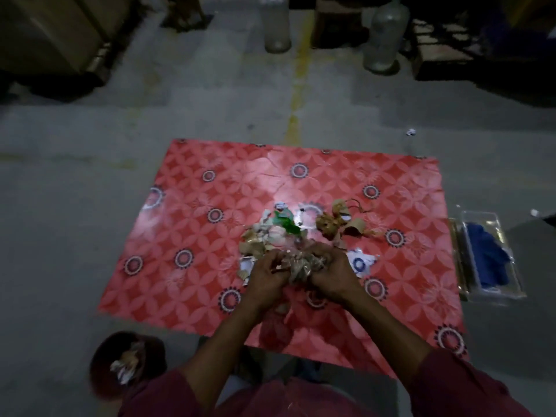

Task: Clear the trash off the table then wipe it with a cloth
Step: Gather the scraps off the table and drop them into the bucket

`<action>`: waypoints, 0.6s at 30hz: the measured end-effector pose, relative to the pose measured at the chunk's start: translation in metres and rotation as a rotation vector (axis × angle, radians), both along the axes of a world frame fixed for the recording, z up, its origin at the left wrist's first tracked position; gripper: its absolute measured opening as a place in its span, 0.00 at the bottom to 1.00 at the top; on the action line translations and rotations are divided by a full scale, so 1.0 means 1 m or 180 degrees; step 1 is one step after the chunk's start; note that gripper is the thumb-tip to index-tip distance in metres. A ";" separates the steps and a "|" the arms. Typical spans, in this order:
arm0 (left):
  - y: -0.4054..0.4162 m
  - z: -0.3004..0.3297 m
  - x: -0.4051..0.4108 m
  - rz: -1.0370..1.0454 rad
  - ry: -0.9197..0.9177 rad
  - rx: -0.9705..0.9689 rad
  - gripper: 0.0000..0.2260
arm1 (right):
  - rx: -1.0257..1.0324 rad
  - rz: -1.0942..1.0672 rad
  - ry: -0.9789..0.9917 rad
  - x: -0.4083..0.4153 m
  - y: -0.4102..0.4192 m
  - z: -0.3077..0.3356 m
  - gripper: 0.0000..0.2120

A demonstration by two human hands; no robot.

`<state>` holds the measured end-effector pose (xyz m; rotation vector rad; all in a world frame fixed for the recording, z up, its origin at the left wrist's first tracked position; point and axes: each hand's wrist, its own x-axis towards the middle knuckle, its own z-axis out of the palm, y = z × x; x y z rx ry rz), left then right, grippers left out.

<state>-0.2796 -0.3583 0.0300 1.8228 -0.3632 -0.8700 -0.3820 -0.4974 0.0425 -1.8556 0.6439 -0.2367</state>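
Note:
A low table with a red patterned cover holds a heap of trash near its middle: crumpled brown paper, white scraps and a green piece. My left hand and my right hand meet at the near side of the heap, both closed around a bunch of crumpled paper scraps. More brown scraps lie just beyond my right hand. A blue cloth sits in a clear tray on the floor, right of the table.
A dark round bin with paper scraps in it stands on the floor at the near left. Two large clear bottles stand at the far side, beside dark furniture. A small white scrap lies on the grey floor beyond the table.

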 end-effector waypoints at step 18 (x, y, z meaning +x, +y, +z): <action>0.397 0.027 0.155 0.4690 0.0858 -0.1633 0.08 | -0.0874 0.1916 -0.0273 0.262 0.443 0.019 0.06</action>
